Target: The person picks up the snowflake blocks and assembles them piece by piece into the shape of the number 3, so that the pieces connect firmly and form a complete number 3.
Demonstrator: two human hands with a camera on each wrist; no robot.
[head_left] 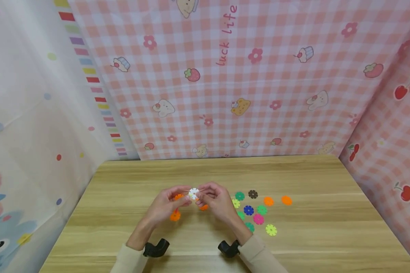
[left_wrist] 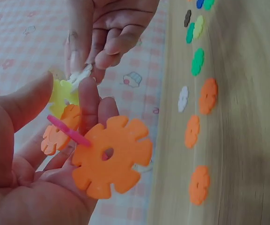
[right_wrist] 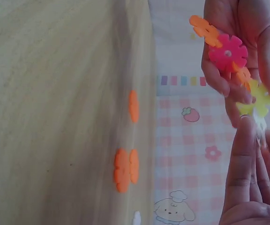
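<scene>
Joining looks like the step in hand — a white disc (head_left: pixel 193 193) brought against the yellow disc (right_wrist: pixel 261 101) at one end of a short chain. Left hand (head_left: pixel 165 204) has thumb and fingers closed on the yellow disc; right hand (head_left: pixel 220 201) pinches the white disc, thumb against fingers. Both grips meet above the tabletop (head_left: pixel 311 242). From the left grip back over the palm run an orange disc (left_wrist: pixel 53 143), a pink disc (right_wrist: pixel 221 56) and an orange end disc (left_wrist: pixel 120 161).

To do it well: slot to slot, white crosswise to yellow, push straight in with even thumb pressure. Pinch close to the joint; gripping further back would probably twist the chain and strain the other links. Can't tell if the slots are seated — fingertips cover the contact.

Surface: wood-grain, below both grips. Loose orange discs (left_wrist: pixel 208 96) and a loose white disc (left_wrist: pixel 183 96) lie under the grips; to the right of the right hand, a scatter including a brown disc (head_left: pixel 253 194), a blue disc (head_left: pixel 248 210) and a lime disc (head_left: pixel 271 230).

Room: pink checked cloth (head_left: pixel 212 91) hangs beyond the grips, dotted pale cloth (head_left: pixel 27 113) off the left hand's side, cherry-print cloth (head_left: pixel 393 129) off the right's.
</scene>
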